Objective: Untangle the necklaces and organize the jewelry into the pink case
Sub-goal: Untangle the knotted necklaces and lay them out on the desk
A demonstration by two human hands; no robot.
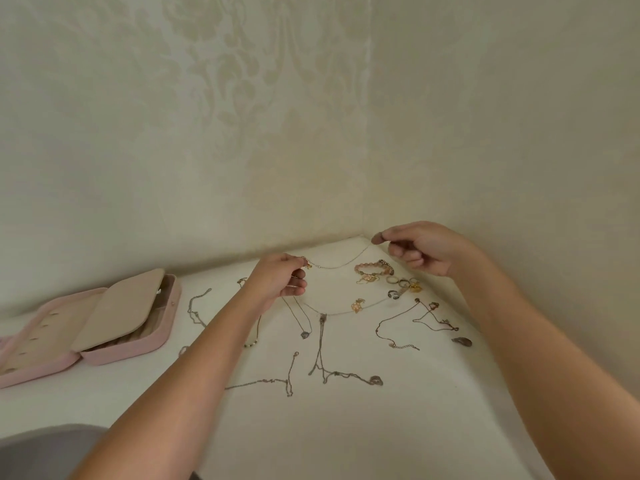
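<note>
Pink case (138, 351) sits open, contents largely hidden under its beige flap (117, 310), while left hand (277, 278) and right hand (422, 249) pinch ends of a thin chain (339, 266).

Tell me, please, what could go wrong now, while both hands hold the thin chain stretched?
1. The thin chain sags between the left hand and the right hand, close to the pink bead bracelet; lowered, it may snag there.
2. The left hand seems to grip a second chain too; pulling could retangle them.
</note>
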